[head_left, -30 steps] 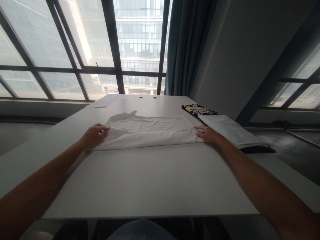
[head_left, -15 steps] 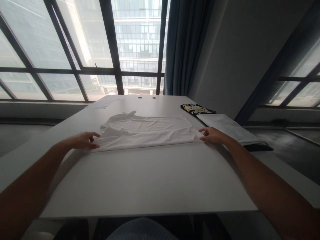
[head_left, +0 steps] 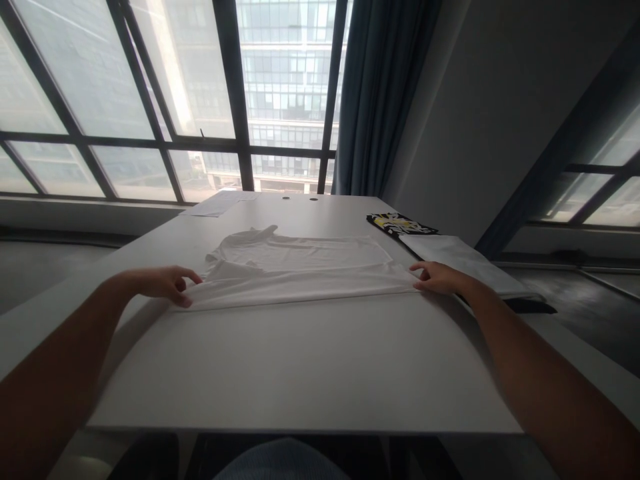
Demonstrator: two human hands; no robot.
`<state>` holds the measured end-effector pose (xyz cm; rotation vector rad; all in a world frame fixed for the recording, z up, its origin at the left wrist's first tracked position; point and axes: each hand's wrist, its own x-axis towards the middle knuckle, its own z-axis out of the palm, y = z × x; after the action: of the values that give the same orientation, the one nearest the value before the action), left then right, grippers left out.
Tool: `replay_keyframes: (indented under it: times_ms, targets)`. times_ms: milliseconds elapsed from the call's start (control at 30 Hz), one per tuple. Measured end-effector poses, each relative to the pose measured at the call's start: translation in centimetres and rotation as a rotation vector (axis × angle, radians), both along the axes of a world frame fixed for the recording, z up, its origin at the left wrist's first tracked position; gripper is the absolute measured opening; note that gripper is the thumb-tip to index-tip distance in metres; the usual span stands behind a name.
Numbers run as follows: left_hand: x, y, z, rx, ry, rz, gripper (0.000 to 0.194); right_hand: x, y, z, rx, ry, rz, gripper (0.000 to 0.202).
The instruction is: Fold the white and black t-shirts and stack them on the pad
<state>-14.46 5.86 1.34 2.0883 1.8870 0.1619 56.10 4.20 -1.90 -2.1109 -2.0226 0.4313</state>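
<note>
A thin white T-shirt (head_left: pixel 300 283) lies across the white table (head_left: pixel 300 367), its near edge drawn into a nearly straight line. At the left end of that edge, my left hand (head_left: pixel 167 285) pinches the cloth between thumb and fingers. My right hand (head_left: pixel 436 277) grips the opposite end, its fingers closed at the corner. Between the hands the near strip looks taut, while the far part stays wrinkled, with a raised fold at the upper left. The fingertips partly hide both corners.
Right of the shirt lie a black, yellow and white patterned cloth (head_left: pixel 400 225) and a folded pale cloth (head_left: pixel 450 257) with a dark piece under its near end. White papers (head_left: pixel 215 204) rest at the far left. A blue curtain (head_left: pixel 385 100) and windows stand behind the table.
The hands have moved slightly apart, stretching the near edge wider and flatter. The whole view has shifted a little.
</note>
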Motion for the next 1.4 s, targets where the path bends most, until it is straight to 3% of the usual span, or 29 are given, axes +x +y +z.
replay_keyframes:
  times_ms: [67, 200, 267, 400, 533, 667, 800, 900, 967, 1067, 1267, 1400]
  targets:
    - [1.1, 0.7, -0.3, -0.061, -0.022, -0.048, 0.082, -1.0, 0.4, 0.1, 0.069, -0.062, 0.0, 0.062]
    - [4.4, 3.2, -1.5, 0.246, 0.031, -0.019, 0.075, -4.8, 1.4, -0.2, 0.272, -0.161, 0.084, 0.047]
    - [6.0, 4.7, -1.8, 0.29, 0.086, -0.005, 0.07, -6.7, 1.7, -0.7, 0.319, -0.183, 0.14, 0.041]
    - [8.0, 7.1, -1.5, 0.171, 0.131, -0.02, 0.061, -8.5, 1.7, -2.0, 0.337, -0.2, 0.189, 0.035]
    - [9.0, 8.5, -1.4, 0.046, 0.095, -0.15, 0.043, -7.9, 1.8, -2.8, 0.341, -0.163, 0.229, 0.029]
    - [9.6, 8.7, -1.1, 0.061, 0.125, -0.202, 0.03, -7.6, 1.9, -2.8, 0.342, -0.12, 0.243, 0.026]
    - [10.3, 8.0, 1.0, 0.083, 0.12, -0.201, 0.022, -8.0, 1.7, -2.4, 0.321, -0.107, 0.247, 0.024]
    - [11.3, 6.8, 2.4, 0.351, 0.192, -0.132, 0.025, -8.2, 1.5, -2.3, 0.318, -0.11, 0.257, 0.025]
    - [11.9, 5.8, 2.5, 0.542, 0.287, -0.082, 0.033, -8.2, 1.4, -2.3, 0.32, -0.114, 0.253, 0.025]
    - [12.3, 4.4, 1.3, 0.565, 0.35, -0.092, 0.044, -8.2, 1.1, -2.3, 0.344, -0.121, 0.254, 0.025]
    - [10.9, 1.9, -3.7, 0.37, 0.177, -0.355, 0.065, -9.4, 0.9, -2.6, 0.515, -0.028, 0.292, 0.032]
    - [10.0, 1.2, -6.4, 0.248, 0.176, -0.366, 0.078, -10.1, 1.6, -4.0, 0.435, -0.03, 0.405, 0.048]
